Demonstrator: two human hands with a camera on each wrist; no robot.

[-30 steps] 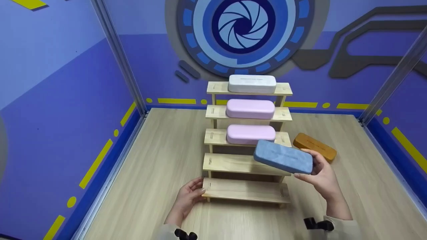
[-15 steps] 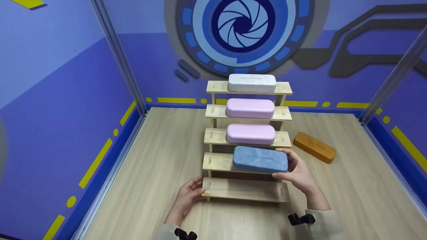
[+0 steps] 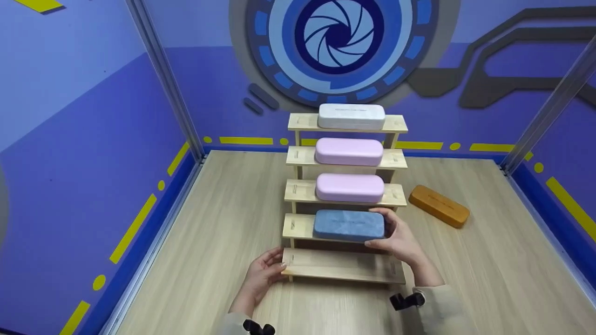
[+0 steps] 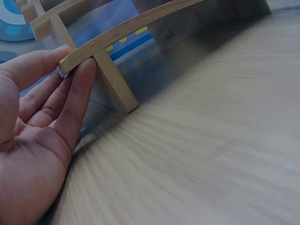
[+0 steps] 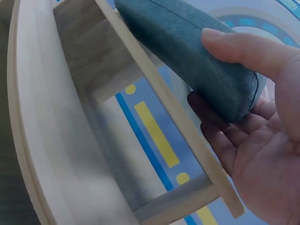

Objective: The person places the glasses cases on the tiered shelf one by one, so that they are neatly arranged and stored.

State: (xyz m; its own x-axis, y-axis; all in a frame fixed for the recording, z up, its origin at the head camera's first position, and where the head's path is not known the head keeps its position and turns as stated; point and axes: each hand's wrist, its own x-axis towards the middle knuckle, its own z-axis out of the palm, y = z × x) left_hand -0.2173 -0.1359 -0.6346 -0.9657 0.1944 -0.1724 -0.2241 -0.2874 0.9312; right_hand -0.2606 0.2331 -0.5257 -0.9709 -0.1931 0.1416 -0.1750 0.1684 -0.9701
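My right hand (image 3: pixel 401 243) grips the right end of a blue glasses case (image 3: pixel 349 224) at the second-lowest step of a stepped wooden display stand (image 3: pixel 344 266). In the right wrist view the thumb lies along the front of the case, the fingers behind and under its end. At the lowest step's left end, my left hand (image 3: pixel 262 278) pinches the board, thumb above and fingers below, as the left wrist view shows. Two pink glasses cases, an upper one (image 3: pixel 349 151) and a lower one (image 3: pixel 350 187), and a white case (image 3: pixel 351 116) occupy the higher steps.
A brown glasses case (image 3: pixel 439 206) lies slanted on the wood-grain table (image 3: pixel 223 209), right of the stand. Blue-purple printed walls with metal corner posts (image 3: pixel 170 79) enclose the back and sides.
My right hand has carried the blue glasses case leftward and slightly down, from beyond the stand's right side to the second-lowest step; it is now nearly level. My left hand has stayed put.
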